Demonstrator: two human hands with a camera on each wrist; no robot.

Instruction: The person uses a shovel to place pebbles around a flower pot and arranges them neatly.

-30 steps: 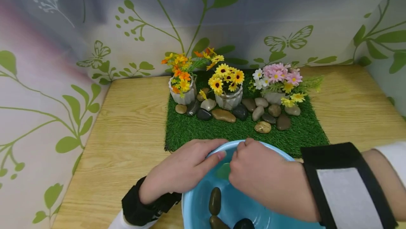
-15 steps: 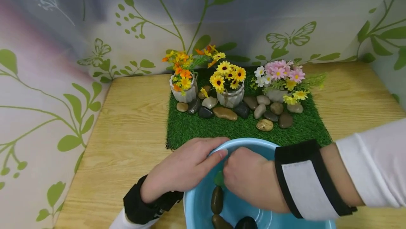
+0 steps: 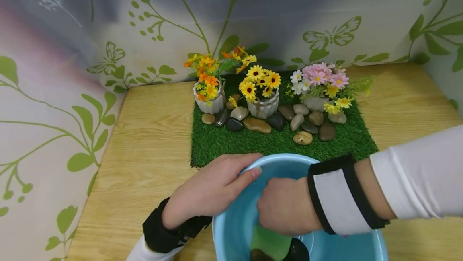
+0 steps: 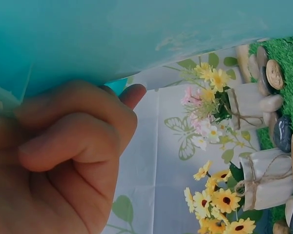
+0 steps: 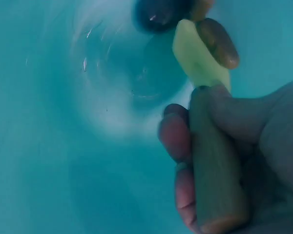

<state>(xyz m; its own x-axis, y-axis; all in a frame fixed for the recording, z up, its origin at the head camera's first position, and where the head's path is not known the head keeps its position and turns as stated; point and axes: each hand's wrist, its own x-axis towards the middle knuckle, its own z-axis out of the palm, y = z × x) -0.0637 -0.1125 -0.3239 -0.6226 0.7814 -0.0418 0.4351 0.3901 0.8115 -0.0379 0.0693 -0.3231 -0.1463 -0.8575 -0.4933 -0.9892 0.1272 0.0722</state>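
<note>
A light-blue basin [image 3: 231, 229] stands at the table's front, with its rim held between the thumb and fingers of my left hand [image 3: 213, 184]. Inside the basin, my right hand [image 3: 285, 204] grips the brown handle [image 5: 217, 170] of a small green shovel. Its flat blade [image 3: 269, 240] points toward me and lies against a brown stone [image 5: 217, 41]. A black stone [image 3: 298, 249] is close beside the blade. Part of another tan-brown stone [image 5: 202, 7] shows at the top edge of the right wrist view. In the head view my hand hides the handle.
Behind the basin lies a green turf mat [image 3: 231, 142] bearing several stones [image 3: 257, 125]. Pots of orange [image 3: 209, 102], yellow [image 3: 263, 106] and pink-white flowers [image 3: 316, 104] stand on it. The wooden table [image 3: 152, 132] meets a patterned curtain [image 3: 275, 19].
My right hand has moved from the far rim down into the basin and toward me. The shovel's blade has come into fuller view and slid to the stones. My left hand keeps its hold.
</note>
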